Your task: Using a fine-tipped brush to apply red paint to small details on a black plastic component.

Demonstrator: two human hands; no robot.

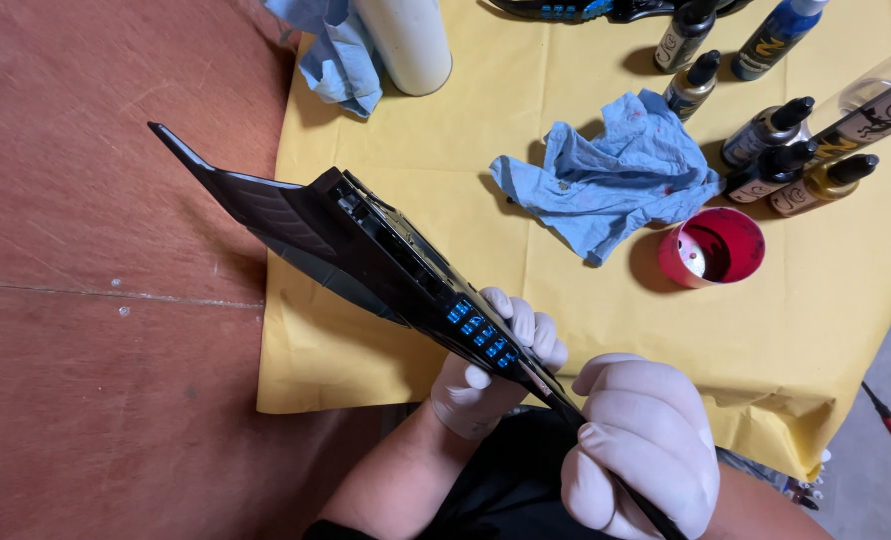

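Honestly, the grip looks about right for fine detail work. The left hand, in a pale glove, cradles the long black model part from underneath, fingers curled up and pressed against its edge right by the row of small blue squares. The part sticks out toward 10 o'clock, up off the bench, its pointed tip over the bare brown surface. The right hand, gloved too, has its fingers closed in a pinch around a thin dark brush handle, with the working end meeting the part just below the blue squares.

To do this well I'd say: keep the two hands touching each other for steadiness, keep strokes short, and rotate the part rather than the wrist.

Supplies sit at 1 to 2 o'clock on the yellow paper: a crumpled blue rag, a red cup and a cluster of small dropper bottles.

Hard to make out: the brush tip itself is hidden between the fingers and the part, so I can't tell if it's loaded with paint. The handle's far end runs out of the bottom edge. The white cylinder at 12 o'clock and another dark part with blue bits are cut off at the top.
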